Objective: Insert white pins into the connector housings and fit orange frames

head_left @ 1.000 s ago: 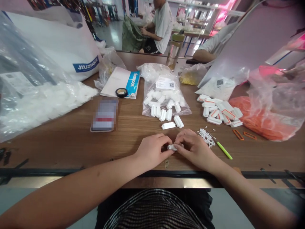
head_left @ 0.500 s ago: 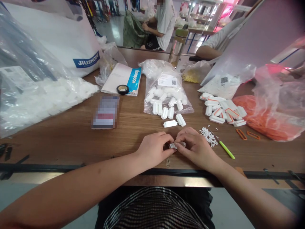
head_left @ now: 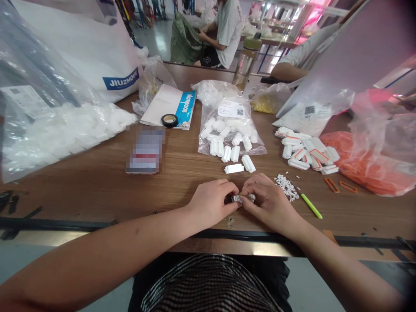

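Brown tabletop (head_left: 97, 186): white bits (head_left: 287, 188) and green tool (head_left: 311, 206) near right hand (head_left: 270, 201).

A brown wood-grain worktop (head_left: 182, 173) spans the foreground. Beyond it, a glossy grey floor (head_left: 160, 32) catches pale reflections; farther back stands a blue-legged table (head_left: 280, 43), and a pink glow (head_left: 314, 21) colours the upper right.

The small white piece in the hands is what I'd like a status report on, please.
Left hand and right hand both pinching small white piece. Piece partly hidden. Loose white bits and green-handled tool beside right hand, not between the hands.
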The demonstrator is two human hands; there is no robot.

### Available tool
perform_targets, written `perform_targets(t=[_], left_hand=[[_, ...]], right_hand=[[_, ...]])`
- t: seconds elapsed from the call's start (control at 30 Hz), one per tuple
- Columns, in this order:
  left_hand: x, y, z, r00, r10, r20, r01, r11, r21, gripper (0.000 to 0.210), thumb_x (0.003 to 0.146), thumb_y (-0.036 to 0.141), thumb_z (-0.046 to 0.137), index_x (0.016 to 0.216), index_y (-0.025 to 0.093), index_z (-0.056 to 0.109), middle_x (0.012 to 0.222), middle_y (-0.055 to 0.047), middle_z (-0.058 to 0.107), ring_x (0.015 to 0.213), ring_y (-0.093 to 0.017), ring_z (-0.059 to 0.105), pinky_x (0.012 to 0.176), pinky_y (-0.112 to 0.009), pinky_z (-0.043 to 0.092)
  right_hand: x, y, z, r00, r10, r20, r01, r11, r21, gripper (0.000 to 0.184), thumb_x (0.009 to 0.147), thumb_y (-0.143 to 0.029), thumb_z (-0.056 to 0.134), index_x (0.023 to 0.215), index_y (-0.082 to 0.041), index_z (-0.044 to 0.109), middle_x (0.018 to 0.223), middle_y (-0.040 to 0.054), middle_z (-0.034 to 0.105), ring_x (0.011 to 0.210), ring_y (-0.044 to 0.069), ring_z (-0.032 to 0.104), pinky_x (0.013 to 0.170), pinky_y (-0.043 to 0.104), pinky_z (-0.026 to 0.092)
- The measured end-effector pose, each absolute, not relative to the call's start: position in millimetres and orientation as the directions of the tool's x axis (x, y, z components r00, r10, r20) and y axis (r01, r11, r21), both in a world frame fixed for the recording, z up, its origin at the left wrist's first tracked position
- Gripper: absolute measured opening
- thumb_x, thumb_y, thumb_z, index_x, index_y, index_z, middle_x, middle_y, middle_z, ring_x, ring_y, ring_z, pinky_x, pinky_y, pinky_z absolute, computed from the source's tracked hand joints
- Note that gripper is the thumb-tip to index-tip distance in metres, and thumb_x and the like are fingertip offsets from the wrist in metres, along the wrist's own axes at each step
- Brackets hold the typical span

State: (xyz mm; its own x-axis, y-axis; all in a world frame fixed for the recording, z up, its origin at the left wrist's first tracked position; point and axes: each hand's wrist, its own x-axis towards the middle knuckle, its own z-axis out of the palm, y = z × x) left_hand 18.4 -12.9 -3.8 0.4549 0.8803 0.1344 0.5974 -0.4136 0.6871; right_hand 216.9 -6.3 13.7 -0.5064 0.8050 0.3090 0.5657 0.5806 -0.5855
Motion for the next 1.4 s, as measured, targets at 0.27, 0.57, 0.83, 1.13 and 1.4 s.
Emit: perform_targets(t=[0.27,0.57,0.83,1.13,1.4], left_hand=[[19.1,-12.2,-6.8,0.431,0.892,0.135,0.601,-0.395,0.695,0.016,0.083,0.035,0.073,0.091,0.022,0.067,0.085,0.001,0.065,0.076,-0.018,0.060,0.066,-0.032,0.044],[17.2,-12.5,-2.6,0.446,0.887,0.120,0.563,-0.382,0.733,0.010,0.083,0.026,0.071,0.092,0.022,0.067,0.089,0.000,0.067,0.081,-0.018,0.061,0.071,-0.033,0.045],[15.4,-11.1,-1.3,0.449,0.892,0.061,0.601,-0.351,0.718,0.010,0.085,0.031,0.070,0.092,0.023,0.068,0.078,0.001,0.059,0.069,-0.016,0.054,0.069,-0.031,0.042],[14.1,-9.5,-0.4,0.460,0.886,0.051,0.607,-0.356,0.711,0.011,0.085,0.030,0.070,0.093,0.022,0.068,0.077,0.001,0.058,0.067,-0.015,0.051,0.068,-0.031,0.041],[14.4,-9.4,-1.3,0.458,0.886,0.070,0.589,-0.362,0.722,0.012,0.084,0.029,0.071,0.092,0.022,0.068,0.077,0.002,0.058,0.066,-0.014,0.051,0.067,-0.030,0.040]], right_hand=[[216.6,-11.7,23.8,-0.591,0.759,0.273,0.640,0.647,-0.414,0.013,0.092,-0.024,0.057,0.083,-0.024,0.067,0.091,0.0032,0.070,0.089,0.022,0.060,0.081,0.041,0.044],[215.5,-21.3,21.7,-0.598,0.728,0.336,0.664,0.684,-0.301,0.011,0.088,-0.020,0.059,0.086,-0.025,0.069,0.089,0.0016,0.072,0.085,0.021,0.059,0.082,0.041,0.041],[250.2,0.2,30.2,-0.448,0.831,0.330,0.711,0.555,-0.431,0.017,0.089,-0.024,0.057,0.088,-0.022,0.074,0.092,0.0028,0.074,0.088,0.018,0.064,0.084,0.035,0.046],[349.5,62.0,19.5,0.040,0.999,0.017,0.978,-0.036,-0.206,0.030,0.079,-0.046,0.062,0.069,-0.022,0.079,0.060,0.0020,0.070,0.064,0.019,0.064,0.057,0.028,0.039],[350.2,74.8,12.4,0.054,0.998,-0.036,0.947,-0.062,-0.315,0.019,0.069,-0.037,0.069,0.067,-0.020,0.078,0.060,0.0022,0.072,0.060,0.019,0.065,0.054,0.028,0.043]])
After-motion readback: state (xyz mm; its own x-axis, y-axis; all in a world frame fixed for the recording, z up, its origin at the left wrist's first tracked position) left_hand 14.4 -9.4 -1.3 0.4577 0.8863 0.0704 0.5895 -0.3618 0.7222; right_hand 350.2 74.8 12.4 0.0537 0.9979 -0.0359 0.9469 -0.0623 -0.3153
